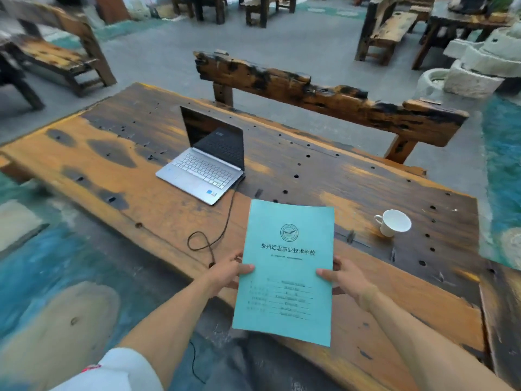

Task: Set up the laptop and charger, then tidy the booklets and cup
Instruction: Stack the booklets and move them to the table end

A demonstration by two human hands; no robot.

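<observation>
A turquoise booklet (286,266) with a round emblem and printed lines is held above the near edge of the wooden table (310,176). My left hand (228,273) pinches its left edge, thumb on the cover. My right hand (345,279) pinches the right edge the same way. I cannot tell whether more booklets lie under the top one. A silver laptop (203,167) stands open with a dark screen further back on the left. A black charger cable (217,235) runs from its right side, loops on the table and drops over the near edge. A white cup (393,222) stands upright to the right.
A rough wooden bench back (324,97) stands behind the table. More benches and tables fill the room beyond. Stone millstones (476,66) are stacked at the right. The floor is painted blue and tan.
</observation>
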